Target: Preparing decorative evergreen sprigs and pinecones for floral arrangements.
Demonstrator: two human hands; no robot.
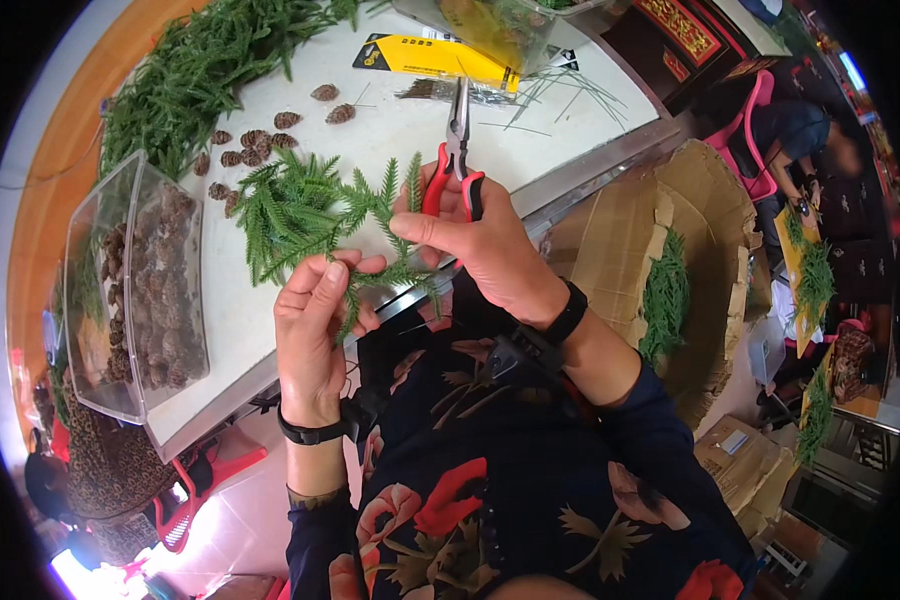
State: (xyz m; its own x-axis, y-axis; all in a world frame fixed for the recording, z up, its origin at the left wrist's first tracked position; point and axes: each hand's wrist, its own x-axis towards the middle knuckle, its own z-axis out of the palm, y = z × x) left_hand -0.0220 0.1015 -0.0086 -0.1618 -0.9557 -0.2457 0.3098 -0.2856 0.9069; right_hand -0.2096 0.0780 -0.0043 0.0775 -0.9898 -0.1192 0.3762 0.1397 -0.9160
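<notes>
Green sprig [388,195]: in the head view it is held up between the two hands, over the near edge of the white table [515,150]. Left hand [320,310] grasps the sprig's stem, pinched between thumb and fingers. Right hand [500,250] is closed around the red-handled pliers [457,148], nose pointing away from the body; its thumb extends to the sprig and appears to touch it. Whether the pliers' nose is fully closed cannot be determined.

Just left of the sprig, a heap of cut greenery [285,205] lies on the table. Loose pine cones [255,140] lie beyond that heap; more are inside a clear bin [88,345] at the table's left side. A larger mass of foliage [200,85] occupies the far left. Thin green wires [575,95] lie scattered near a yellow-and-black card [420,55]. Right of the table stands a cardboard box [600,210] containing further greenery [670,295].
</notes>
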